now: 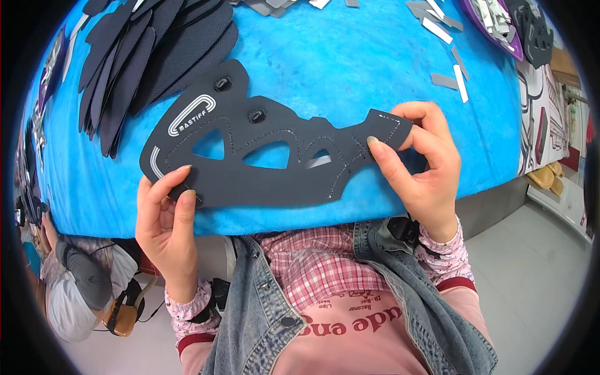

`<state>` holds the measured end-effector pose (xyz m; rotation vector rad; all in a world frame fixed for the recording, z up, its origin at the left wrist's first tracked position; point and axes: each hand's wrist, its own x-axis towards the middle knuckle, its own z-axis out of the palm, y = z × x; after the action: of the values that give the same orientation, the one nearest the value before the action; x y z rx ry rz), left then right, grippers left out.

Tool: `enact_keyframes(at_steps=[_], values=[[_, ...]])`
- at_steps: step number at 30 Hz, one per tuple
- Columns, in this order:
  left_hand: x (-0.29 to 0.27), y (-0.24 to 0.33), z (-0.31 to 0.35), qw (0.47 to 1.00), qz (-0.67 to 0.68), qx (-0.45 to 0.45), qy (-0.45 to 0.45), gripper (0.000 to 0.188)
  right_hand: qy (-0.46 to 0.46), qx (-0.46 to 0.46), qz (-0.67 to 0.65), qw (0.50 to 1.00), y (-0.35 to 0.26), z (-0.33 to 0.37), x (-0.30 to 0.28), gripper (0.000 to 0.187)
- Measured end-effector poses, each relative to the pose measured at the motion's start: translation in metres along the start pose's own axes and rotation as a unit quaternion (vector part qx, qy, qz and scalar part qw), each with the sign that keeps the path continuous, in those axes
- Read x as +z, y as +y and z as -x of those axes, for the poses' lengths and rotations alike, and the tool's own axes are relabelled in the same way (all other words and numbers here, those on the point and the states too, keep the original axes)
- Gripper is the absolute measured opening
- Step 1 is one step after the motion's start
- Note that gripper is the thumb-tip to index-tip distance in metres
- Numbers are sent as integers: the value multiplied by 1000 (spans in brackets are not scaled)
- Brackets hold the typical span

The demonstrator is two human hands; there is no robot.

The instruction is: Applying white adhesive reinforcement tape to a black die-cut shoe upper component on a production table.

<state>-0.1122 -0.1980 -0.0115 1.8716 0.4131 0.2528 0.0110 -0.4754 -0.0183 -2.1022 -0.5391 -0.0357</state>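
A flat, dark grey panel with an irregular outline and three cut-out openings [250,181] is held over the near part of a table covered in bright blue cloth [300,69]; whether its underside touches the cloth cannot be told. The left hand [167,231] is closed on the panel's lower left corner, its thumb and forefinger tips showing on the upper face while the other fingers are partly hidden. The right hand [440,181] is clamped on the narrow right end, thumb on top and fingers behind. Dotted light lines run around the openings, and white curved stripes with lettering mark the wide left part, where two small dark inserts sit near the upper edge. Beyond that part, a fanned heap of long, rounded, dark textured pieces [194,53] lies on the cloth. At the far right, thin grey and white strips [461,84] are scattered near a purple-rimmed tray [480,25] holding more strips, with black cut pieces [536,47] just beside it. Another person [90,281] is partly visible at the left.
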Motion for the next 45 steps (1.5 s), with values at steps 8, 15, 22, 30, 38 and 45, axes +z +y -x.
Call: enact_keyframes(at_steps=[8,15,22,30,38,45], values=[[2,0,-2,1000,-1,28,-3,32,-7,1,25,1000,-3,-1,-1,20],[2,3,6,999,-37,-21,16,31,-13,4,41,999,-4,0,-1,20],[2,2,7,997,-74,-7,22,31,-20,8,56,998,-5,-2,-2,22],[2,3,6,997,-76,-3,13,31,-37,3,70,997,-6,-2,-4,20],[3,3,5,997,-78,2,14,31,-22,-4,66,998,-4,-1,-2,22],[5,4,6,996,-88,2,18,31,-23,-8,81,996,-4,-2,-2,23]])
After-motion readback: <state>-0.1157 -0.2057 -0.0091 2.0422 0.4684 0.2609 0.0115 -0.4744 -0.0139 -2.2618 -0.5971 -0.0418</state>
